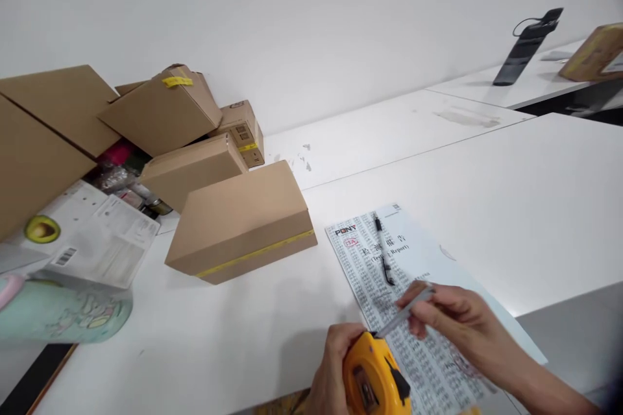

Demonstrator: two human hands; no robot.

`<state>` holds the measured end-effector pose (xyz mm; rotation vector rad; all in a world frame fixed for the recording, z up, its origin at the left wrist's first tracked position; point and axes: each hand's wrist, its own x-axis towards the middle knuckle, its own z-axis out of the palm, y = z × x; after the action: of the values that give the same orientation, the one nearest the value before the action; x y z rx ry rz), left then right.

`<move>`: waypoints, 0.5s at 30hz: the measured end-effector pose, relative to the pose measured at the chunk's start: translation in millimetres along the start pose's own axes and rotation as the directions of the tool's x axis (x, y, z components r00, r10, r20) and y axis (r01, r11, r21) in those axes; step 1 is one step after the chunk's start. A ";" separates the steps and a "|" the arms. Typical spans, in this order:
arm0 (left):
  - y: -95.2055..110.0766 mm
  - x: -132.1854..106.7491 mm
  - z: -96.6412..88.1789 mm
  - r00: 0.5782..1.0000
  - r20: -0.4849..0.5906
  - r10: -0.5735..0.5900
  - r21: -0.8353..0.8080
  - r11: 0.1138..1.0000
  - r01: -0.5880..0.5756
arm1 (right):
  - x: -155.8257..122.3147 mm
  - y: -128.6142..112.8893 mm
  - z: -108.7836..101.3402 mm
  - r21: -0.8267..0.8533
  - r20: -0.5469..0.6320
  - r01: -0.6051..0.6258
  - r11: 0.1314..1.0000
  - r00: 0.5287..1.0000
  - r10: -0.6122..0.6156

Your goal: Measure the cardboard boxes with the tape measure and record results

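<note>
At the bottom of the view, my left hand (335,363) is closed around a yellow tape measure (372,379) with black trim. The fingers of my right hand (450,318) pinch the end of its metal blade (403,312), a short length of which is drawn out of the case. Both hands are above a printed test report (418,259) lying on the white table. A black and clear pen (383,248) rests on the report, just beyond my right hand. Left of the report sits a closed cardboard box (243,220) with a yellow tape strip along its side.
Several more cardboard boxes (165,110) are stacked at the back left, beside a white carton (107,240) with an avocado picture. A mint-green bottle (68,311) is at the near left. Far right, a dark water bottle (525,48) stands near a brown package (596,55).
</note>
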<state>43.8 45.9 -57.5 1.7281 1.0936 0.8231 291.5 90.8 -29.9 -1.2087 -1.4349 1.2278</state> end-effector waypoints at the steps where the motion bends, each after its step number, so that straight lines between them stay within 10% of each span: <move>1: -0.2 0.6 0.6 1.000 -0.012 0.003 -0.010 1.000 -0.003 | 1.9 0.5 6.0 -0.039 0.056 0.007 0.999 0.998 -0.005; 6: 5.5 4.0 -4.7 0.981 -0.187 -0.061 0.071 0.995 0.075 | 36.4 14.7 -19.6 -0.514 0.069 0.181 0.838 0.983 -0.170; 8: 10.4 12.1 -10.8 0.965 -0.258 -0.056 0.148 0.984 0.096 | 63.0 24.5 -43.0 -0.775 0.062 0.270 0.571 0.933 -0.356; 12: 13.5 40.1 -21.2 0.959 -0.280 0.049 0.368 0.928 0.060 | 117.7 42.4 -67.4 -0.885 0.441 0.464 -0.027 0.819 -0.367; 15: 4.8 61.7 -22.6 0.960 -0.262 0.095 0.547 0.834 0.067 | 142.0 48.3 -66.8 -0.768 0.641 0.604 -0.215 0.713 -0.286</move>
<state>49.6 109.3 -40.5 2.1378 1.6364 0.8273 341.9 242.9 -65.5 -1.0215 -2.8140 -0.5970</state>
